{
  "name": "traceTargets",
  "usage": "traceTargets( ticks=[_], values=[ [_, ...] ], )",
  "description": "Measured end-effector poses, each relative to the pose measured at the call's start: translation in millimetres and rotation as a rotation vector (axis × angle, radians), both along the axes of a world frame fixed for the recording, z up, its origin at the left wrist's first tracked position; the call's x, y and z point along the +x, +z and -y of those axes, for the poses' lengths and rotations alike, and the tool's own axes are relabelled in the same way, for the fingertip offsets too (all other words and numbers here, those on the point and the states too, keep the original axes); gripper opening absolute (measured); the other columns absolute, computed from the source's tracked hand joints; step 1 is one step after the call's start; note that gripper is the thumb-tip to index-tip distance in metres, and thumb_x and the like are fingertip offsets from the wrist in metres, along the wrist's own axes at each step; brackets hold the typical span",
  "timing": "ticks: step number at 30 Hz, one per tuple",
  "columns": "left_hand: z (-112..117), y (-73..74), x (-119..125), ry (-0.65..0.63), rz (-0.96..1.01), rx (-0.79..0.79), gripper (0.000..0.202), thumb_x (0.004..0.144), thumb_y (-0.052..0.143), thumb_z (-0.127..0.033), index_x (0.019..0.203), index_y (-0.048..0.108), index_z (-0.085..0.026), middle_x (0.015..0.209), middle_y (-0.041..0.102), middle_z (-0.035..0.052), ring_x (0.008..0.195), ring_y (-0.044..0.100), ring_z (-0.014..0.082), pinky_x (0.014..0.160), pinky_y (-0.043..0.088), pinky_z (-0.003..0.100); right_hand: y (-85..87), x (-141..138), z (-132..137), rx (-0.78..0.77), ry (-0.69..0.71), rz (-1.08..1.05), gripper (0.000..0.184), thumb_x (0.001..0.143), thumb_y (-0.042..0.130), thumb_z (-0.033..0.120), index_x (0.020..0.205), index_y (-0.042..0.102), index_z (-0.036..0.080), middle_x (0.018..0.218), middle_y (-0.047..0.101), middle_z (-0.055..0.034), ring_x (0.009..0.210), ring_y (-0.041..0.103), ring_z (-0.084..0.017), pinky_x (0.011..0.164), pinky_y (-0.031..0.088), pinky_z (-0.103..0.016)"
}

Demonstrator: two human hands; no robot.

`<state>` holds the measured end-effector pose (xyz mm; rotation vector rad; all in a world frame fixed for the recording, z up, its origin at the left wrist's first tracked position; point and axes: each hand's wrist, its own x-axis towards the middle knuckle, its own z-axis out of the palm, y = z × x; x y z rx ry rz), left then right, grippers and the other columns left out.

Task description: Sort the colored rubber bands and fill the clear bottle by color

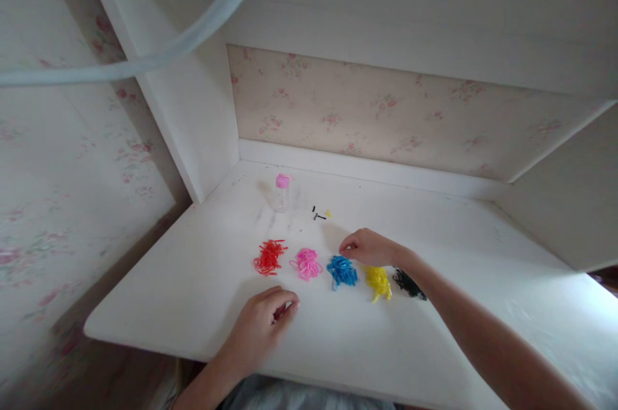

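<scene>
While the left hand (263, 323) lies loosely curled near the pink bands (307, 264), the right hand (369, 246) is at the far edge of the blue bands (342, 272), fingertips drawn close — whether either holds a band, I cannot tell. Piled on the counter (193, 281) between pink and yellow bands (379, 282), the blue seem the ones being handled — work calling for a light pinch.

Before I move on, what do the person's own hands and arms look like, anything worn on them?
The left hand and right hand are ungloved. The left forearm and right forearm show no sleeve, watch or markings; rings are too small to rule out.
</scene>
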<state>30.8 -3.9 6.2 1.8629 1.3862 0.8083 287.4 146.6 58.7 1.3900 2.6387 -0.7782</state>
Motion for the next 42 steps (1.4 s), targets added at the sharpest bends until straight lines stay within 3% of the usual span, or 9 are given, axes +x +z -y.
traceTargets(
  ticks=[3, 7, 13, 19, 24, 31, 36, 39, 42],
  values=[
    [0.4, 1.0, 1.7, 0.004, -0.01, 0.006, 0.028, 0.09, 0.042, -0.037, 0.086, 0.065, -0.021, 0.074, 0.061, 0.001, 0.065, 0.053, 0.0129, 0.061, 0.039, 0.022, -1.9, 0.6, -1.7, 0.091, -0.05, 0.012, 0.03, 0.081, 0.045, 0.028, 0.089, 0.073, 0.024, 0.088, 0.072, -0.0002, 0.077, 0.064, -0.014, 0.069, 0.043, -0.021],
    [0.4, 1.9, 3.7, 0.004, -0.039, 0.016, 0.026, 0.09, 0.043, -0.035, 0.087, 0.065, -0.022, 0.073, 0.061, 0.0007, 0.064, 0.053, 0.0131, 0.061, 0.04, 0.023, -7.3, -6.0, -19.5, 0.222, -0.264, 0.052, 0.029, 0.083, 0.046, 0.029, 0.096, 0.072, 0.025, 0.095, 0.071, -0.0013, 0.084, 0.063, -0.015, 0.074, 0.043, -0.021],
    [1.0, 1.9, 5.4, 0.009, -0.063, 0.021, 0.024, 0.09, 0.044, -0.033, 0.085, 0.065, -0.022, 0.072, 0.06, 0.0001, 0.064, 0.053, 0.0125, 0.06, 0.039, 0.022, -24.0, -23.6, -48.9, 0.264, -0.447, 0.1, 0.032, 0.085, 0.044, 0.037, 0.104, 0.068, 0.027, 0.101, 0.069, -0.0063, 0.091, 0.063, -0.022, 0.074, 0.046, -0.029],
    [-0.8, -0.1, 5.5, 0.005, -0.068, 0.017, 0.025, 0.09, 0.044, -0.034, 0.083, 0.064, -0.021, 0.07, 0.058, -0.0003, 0.062, 0.052, 0.0122, 0.058, 0.038, 0.022, -36.6, -35.7, -63.1, 0.259, -0.516, 0.125, 0.033, 0.085, 0.044, 0.034, 0.106, 0.068, 0.024, 0.104, 0.067, -0.0113, 0.095, 0.062, -0.024, 0.076, 0.046, -0.03],
    [-2.1, 0.0, 4.5, -0.003, -0.069, 0.01, 0.026, 0.09, 0.043, -0.035, 0.085, 0.065, -0.02, 0.07, 0.059, 0.0004, 0.063, 0.052, 0.0125, 0.059, 0.038, 0.022, -33.2, -23.4, -64.5, 0.238, -0.465, 0.11, 0.033, 0.084, 0.044, 0.03, 0.103, 0.07, 0.023, 0.105, 0.068, -0.0094, 0.095, 0.062, -0.022, 0.078, 0.044, -0.028],
    [-0.1, 3.1, 3.9, -0.024, -0.044, 0.012, 0.026, 0.09, 0.043, -0.034, 0.086, 0.064, -0.02, 0.075, 0.062, 0.0005, 0.065, 0.054, 0.0124, 0.061, 0.04, 0.022, -9.2, 27.8, -25.8, 0.183, -0.324, 0.043, 0.031, 0.08, 0.047, 0.03, 0.095, 0.073, 0.022, 0.092, 0.072, -0.0021, 0.083, 0.064, -0.017, 0.072, 0.043, -0.021],
    [-3.7, 7.7, 11.2, 0.02, -0.135, 0.054, 0.022, 0.09, 0.044, -0.029, 0.086, 0.064, -0.021, 0.077, 0.064, 0.0008, 0.067, 0.056, 0.0127, 0.064, 0.042, 0.023, -9.6, 60.1, 23.3, 0.148, -0.305, -0.018, 0.03, 0.08, 0.046, 0.034, 0.089, 0.073, 0.023, 0.077, 0.07, -0.0011, 0.067, 0.062, -0.015, 0.06, 0.04, -0.021],
    [-18.1, 20.9, 24.3, 0.007, -0.266, 0.139, 0.021, 0.088, 0.044, -0.026, 0.085, 0.065, -0.022, 0.082, 0.067, 0.0019, 0.073, 0.059, 0.0146, 0.067, 0.042, 0.024, -12.8, 71.6, 42.0, 0.13, -0.293, -0.011, 0.029, 0.08, 0.047, 0.033, 0.09, 0.073, 0.024, 0.073, 0.069, -0.0008, 0.063, 0.06, -0.014, 0.058, 0.038, -0.022],
    [-49.6, 34.0, 39.8, -0.025, -0.341, 0.206, 0.023, 0.089, 0.044, -0.029, 0.087, 0.066, -0.023, 0.088, 0.068, 0.0022, 0.081, 0.061, 0.0155, 0.073, 0.043, 0.025, -12.3, 79.9, 53.3, 0.163, -0.365, -0.065, 0.031, 0.082, 0.046, 0.036, 0.09, 0.073, 0.024, 0.068, 0.067, 0.0002, 0.059, 0.057, -0.013, 0.056, 0.038, -0.021]
  ],
)
